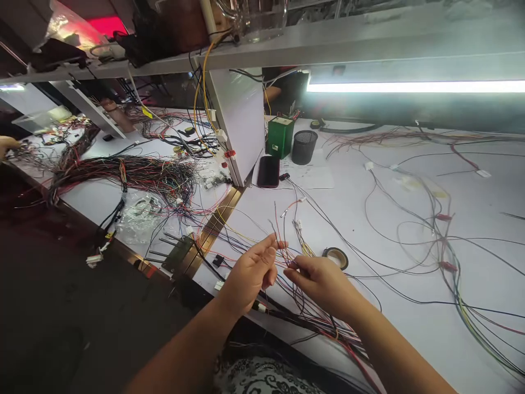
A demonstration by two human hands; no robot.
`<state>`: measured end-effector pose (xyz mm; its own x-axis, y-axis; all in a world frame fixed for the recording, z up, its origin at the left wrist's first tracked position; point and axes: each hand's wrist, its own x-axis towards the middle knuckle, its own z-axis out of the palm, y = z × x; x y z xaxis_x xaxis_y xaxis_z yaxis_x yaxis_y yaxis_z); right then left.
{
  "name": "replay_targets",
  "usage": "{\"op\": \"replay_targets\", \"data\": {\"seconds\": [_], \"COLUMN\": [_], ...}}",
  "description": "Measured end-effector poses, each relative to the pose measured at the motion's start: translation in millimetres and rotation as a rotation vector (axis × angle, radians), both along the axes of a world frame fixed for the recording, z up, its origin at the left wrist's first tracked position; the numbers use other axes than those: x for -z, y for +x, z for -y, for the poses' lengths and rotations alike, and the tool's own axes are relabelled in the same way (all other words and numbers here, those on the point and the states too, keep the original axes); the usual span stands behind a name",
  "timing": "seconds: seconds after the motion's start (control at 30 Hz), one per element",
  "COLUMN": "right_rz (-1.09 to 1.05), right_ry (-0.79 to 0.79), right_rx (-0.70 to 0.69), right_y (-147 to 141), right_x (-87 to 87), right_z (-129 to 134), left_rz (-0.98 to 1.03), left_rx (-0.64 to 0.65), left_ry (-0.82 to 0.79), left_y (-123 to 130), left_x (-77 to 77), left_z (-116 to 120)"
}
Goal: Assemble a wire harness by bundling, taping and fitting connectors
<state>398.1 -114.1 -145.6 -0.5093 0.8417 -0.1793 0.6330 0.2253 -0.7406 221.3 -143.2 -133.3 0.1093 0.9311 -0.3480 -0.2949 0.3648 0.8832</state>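
Note:
My left hand (253, 269) is closed, thumb against the bent fingers, around a few thin wires (284, 232) whose loose ends stick up past the fingertips. Close beside it, my right hand (320, 282) pinches the same group of wires lower down between thumb and fingers. Just beyond the hands lies a small bunch of yellow wires (304, 244) with metal ends. A roll of black tape (343, 261) rests right of my right hand. Below both hands, a long wire harness (295, 316) runs along the table's front edge. Exactly which strands each hand grips is hard to make out.
A phone (268, 172), a green box (280, 137) and a black mesh cup (304, 147) stand by the white divider (240, 120). Left of it lies a thick wire bundle (118, 172). More wires (441, 241) spread at right. Another person's hand (7, 143) shows far left.

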Motion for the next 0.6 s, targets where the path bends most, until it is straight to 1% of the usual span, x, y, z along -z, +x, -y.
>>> {"op": "replay_targets", "data": {"seconds": [0.07,0.1,0.2,0.27,0.33,0.37,0.43,0.47,0.53,0.57,0.6], "right_rz": [-0.007,-0.013,-0.046,-0.083,-0.134,-0.179,-0.302,-0.370,-0.495,-0.533,-0.552], "right_ry": [0.033,0.047,0.073,0.066,0.051,0.042,0.050,0.076,0.180,0.244,0.299], "right_rx": [-0.041,-0.063,-0.124,-0.136,-0.106,-0.068,0.069,0.149,0.249,0.252,0.224], "right_y": [-2.3,-3.3,-3.1,1.5,10.1,15.4,26.6,31.6,39.2,41.4,42.6], "right_x": [-2.1,-2.9,-4.3,-4.1,-3.4,-3.3,-4.9,-6.9,-13.4,-17.4,-21.5], "right_z": [7.2,10.8,20.9,26.5,31.8,34.6,41.0,44.6,52.3,56.1,59.7], "left_rz": [0.006,0.026,0.110,0.123,0.079,0.042,-0.035,-0.061,-0.048,-0.022,-0.004], "left_rx": [0.055,0.062,0.019,-0.024,-0.061,-0.078,-0.083,-0.057,0.069,0.156,0.242], "left_ry": [0.061,0.088,0.146,0.182,0.211,0.219,0.220,0.205,0.147,0.106,0.064], "left_y": [-0.6,-0.9,-2.5,-4.1,-5.2,-5.2,-3.1,-0.7,7.4,12.8,18.7], "left_x": [-6.2,-8.6,-12.8,-13.5,-14.0,-14.8,-18.4,-21.4,-29.0,-33.0,-36.6], "left_z": [-4.6,-4.9,0.1,7.0,16.2,21.6,32.8,38.0,46.8,49.9,52.1]}}
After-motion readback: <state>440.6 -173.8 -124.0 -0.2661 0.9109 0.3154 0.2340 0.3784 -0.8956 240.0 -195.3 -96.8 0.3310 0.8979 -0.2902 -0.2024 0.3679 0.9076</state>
